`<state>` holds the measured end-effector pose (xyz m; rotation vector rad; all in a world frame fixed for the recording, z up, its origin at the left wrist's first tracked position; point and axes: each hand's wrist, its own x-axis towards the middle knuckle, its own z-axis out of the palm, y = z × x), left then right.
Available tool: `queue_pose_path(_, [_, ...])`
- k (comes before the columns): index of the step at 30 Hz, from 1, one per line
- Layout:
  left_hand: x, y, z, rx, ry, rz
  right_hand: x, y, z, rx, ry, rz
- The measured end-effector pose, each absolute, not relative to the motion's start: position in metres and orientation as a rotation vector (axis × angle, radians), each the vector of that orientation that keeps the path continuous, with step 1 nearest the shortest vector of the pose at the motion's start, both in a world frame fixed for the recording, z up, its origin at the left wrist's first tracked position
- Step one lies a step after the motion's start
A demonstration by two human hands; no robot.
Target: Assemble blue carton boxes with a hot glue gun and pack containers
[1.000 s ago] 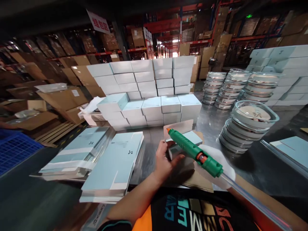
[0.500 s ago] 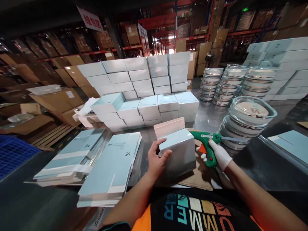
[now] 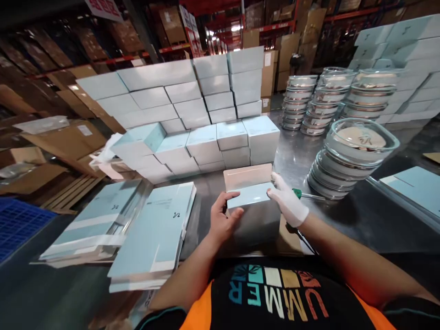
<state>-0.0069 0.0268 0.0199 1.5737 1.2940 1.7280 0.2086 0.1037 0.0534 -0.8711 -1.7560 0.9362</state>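
Observation:
Between my hands is a light blue and white box (image 3: 254, 217) with one flap raised at its far edge. My bare left hand (image 3: 222, 217) grips its left side, thumb on the near face. My gloved right hand (image 3: 288, 199) closes on the far right corner, thumb on top and fingers behind near the flap. Just beyond that hand, a green glue gun (image 3: 297, 193) rests on the table, mostly hidden by the glove. Brown cardboard (image 3: 290, 239) lies beneath the box.
Flat box blanks (image 3: 151, 233) lie in stacks at my left. Finished-looking boxes (image 3: 202, 142) form a wall ahead. Stacked round glass dishes (image 3: 357, 142) stand at the right, near more flat blue sheets (image 3: 412, 188). A blue crate (image 3: 20, 224) sits far left.
My right hand has let go of the glue gun, leaving it on the table, and moved left to grip the box. My left hand keeps its hold. The view has tilted down slightly.

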Motion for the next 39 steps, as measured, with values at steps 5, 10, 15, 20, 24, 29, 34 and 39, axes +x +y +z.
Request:
queue_pose_path(5, [-0.009,0.032,0.011,1.622,1.192,1.834,0.212,0.105,0.049,-0.791,-1.761,1.053])
queue_pose_path(10, [-0.009,0.043,0.002,1.545,1.004,2.002,0.235,0.103,0.038,-0.618,-1.920,0.810])
queue_pose_path(15, [-0.020,0.044,0.009,1.819,0.965,1.927,0.240,0.094,0.043,-0.426,-2.072,0.830])
queue_pose_path(20, [-0.034,0.042,0.028,2.084,0.868,1.757,0.240,0.097,0.051,-0.292,-2.150,0.805])
queue_pose_path(24, [-0.041,0.043,0.046,2.290,0.784,1.426,0.241,0.100,0.054,-0.239,-2.171,0.821])
queue_pose_path(29, [-0.040,0.038,0.055,2.388,0.681,1.433,0.245,0.104,0.054,-0.220,-2.162,0.875])
queue_pose_path(34, [-0.038,0.031,0.047,2.505,0.721,1.417,0.247,0.094,0.028,-0.567,-2.088,0.882])
queue_pose_path(39, [-0.023,0.031,0.002,1.634,1.187,1.709,0.232,0.092,-0.003,-1.081,-1.893,1.069])
